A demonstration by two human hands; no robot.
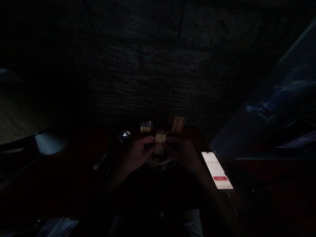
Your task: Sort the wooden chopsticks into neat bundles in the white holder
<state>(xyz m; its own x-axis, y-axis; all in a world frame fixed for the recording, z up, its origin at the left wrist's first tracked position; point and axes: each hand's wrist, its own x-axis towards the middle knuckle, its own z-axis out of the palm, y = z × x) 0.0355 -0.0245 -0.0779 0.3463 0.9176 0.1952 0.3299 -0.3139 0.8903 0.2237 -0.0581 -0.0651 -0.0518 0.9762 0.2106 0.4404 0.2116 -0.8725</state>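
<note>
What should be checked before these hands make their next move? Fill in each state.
1. Left hand on the middle bundle of sticks: ok, at its left side.
2. Right hand on that bundle: ok, at its right side.
3. Bundle roughly upright: ok.
4. Bundle's lower end supported: cannot tell, too dark.
5. Enough light on the hands: not ok, they are deep in shadow.
6. Phone screen lit: ok.

Left hand (pixel 139 152) and right hand (pixel 184 151) hold a stick bundle (pixel 160 140), a lit phone (pixel 217 170) lying at four o'clock from it.
</note>
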